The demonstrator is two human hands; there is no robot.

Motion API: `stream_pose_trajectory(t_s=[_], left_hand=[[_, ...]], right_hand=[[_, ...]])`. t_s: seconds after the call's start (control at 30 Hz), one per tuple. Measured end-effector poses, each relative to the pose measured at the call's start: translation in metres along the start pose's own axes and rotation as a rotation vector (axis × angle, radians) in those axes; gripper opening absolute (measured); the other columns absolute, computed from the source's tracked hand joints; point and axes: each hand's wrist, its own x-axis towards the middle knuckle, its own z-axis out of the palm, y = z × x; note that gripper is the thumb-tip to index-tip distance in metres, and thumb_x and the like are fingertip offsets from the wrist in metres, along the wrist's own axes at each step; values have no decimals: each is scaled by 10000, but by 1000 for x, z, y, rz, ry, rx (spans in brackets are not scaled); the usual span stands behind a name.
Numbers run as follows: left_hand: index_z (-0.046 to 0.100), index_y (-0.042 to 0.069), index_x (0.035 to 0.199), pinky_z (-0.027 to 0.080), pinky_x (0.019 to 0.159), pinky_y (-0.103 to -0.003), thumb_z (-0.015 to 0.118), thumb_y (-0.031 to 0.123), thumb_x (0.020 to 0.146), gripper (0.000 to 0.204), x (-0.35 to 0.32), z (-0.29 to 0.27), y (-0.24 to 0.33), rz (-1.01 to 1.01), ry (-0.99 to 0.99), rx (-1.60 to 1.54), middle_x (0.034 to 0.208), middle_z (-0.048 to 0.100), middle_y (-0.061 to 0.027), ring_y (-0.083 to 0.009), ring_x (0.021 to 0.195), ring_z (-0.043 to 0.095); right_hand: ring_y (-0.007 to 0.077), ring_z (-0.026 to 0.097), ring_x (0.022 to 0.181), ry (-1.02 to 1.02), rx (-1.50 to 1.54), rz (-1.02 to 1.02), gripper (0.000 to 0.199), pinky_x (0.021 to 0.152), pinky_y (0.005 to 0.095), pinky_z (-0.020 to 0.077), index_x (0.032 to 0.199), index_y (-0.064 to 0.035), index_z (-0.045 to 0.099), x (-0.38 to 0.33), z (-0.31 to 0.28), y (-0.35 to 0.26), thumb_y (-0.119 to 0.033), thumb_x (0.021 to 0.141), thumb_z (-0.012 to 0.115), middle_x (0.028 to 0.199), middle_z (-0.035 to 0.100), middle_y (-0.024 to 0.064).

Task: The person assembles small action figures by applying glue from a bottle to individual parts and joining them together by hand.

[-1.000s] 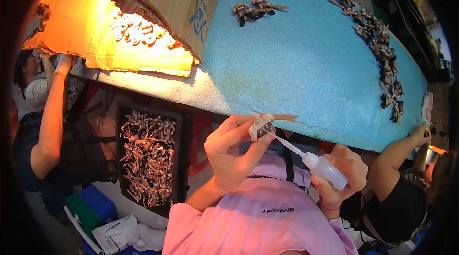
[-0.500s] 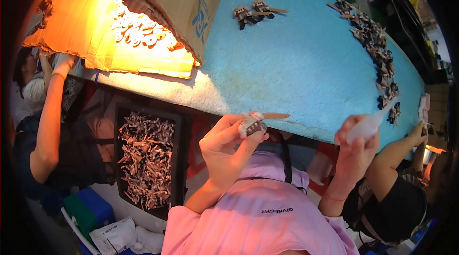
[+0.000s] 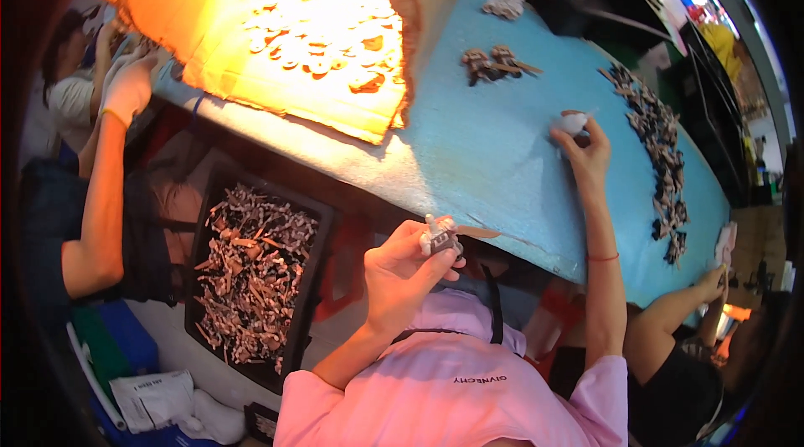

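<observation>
My left hand (image 3: 400,271) pinches a small grey-and-white figurine (image 3: 440,240) near the table's front edge. A flat wooden stick (image 3: 480,232) juts out beside it to the right. Over the blue tabletop (image 3: 502,162), my right hand (image 3: 590,155) is closed around a small white squeeze bottle (image 3: 573,122), partly hidden by the fingers and slightly blurred. Beyond the bottle, two similar figurines (image 3: 490,67) lie close together with a stick. A long row of such figurines (image 3: 657,141) runs down the table's right side.
A torn cardboard box (image 3: 226,70), brightly lit inside, holds many small pieces at the left. Below it stands a black crate (image 3: 314,279) full of small parts. A crumpled white cloth (image 3: 506,5) lies at the back. Co-workers' arms (image 3: 96,196) show at both sides.
My right hand has moved forward over the table with the bottle, away from my body. My left hand still grips the figurine, now turned somewhat. The whole view has shifted.
</observation>
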Motion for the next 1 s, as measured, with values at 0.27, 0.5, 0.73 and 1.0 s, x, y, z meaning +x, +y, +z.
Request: stream_pose_trajectory(t_s=[0.27, 0.5, 0.73, 1.0], left_hand=[[569, -84, 1046, 573, 570, -307, 554, -47, 796, 253, -11, -27, 4, 145, 139, -20, 979, 572, -142, -206, 749, 619], [590, -60, 1045, 565, 656, -284, 531, -117, 775, 283, -30, -42, 11, 255, 236, -109, 997, 522, -97, -184, 818, 601], [588, -46, 1002, 580, 563, -326, 569, -22, 808, 197, -44, -68, 14, 308, 315, -93, 1035, 526, -119, -198, 858, 595], [590, -75, 1023, 563, 672, -281, 548, -80, 806, 221, -46, -89, 27, 210, 183, -122, 999, 530, -98, -196, 805, 621]], right_hand=[[195, 602, 731, -43, -284, -443, 221, 611, 279, 472, 943, -26, 627, -51, -3, -75, 52, 736, 618, 888, 617, 97], [299, 587, 834, -421, -239, -853, 241, 689, 343, 500, 912, 14, 574, -52, 77, -169, 79, 682, 547, 924, 570, 146], [310, 585, 788, -562, -647, -940, 133, 646, 375, 482, 846, 37, 489, -26, 156, -199, 57, 715, 501, 863, 538, 178], [175, 527, 831, -336, -1044, -877, 62, 706, 297, 415, 860, -86, 514, 2, 190, -208, -102, 800, 519, 866, 521, 63]])
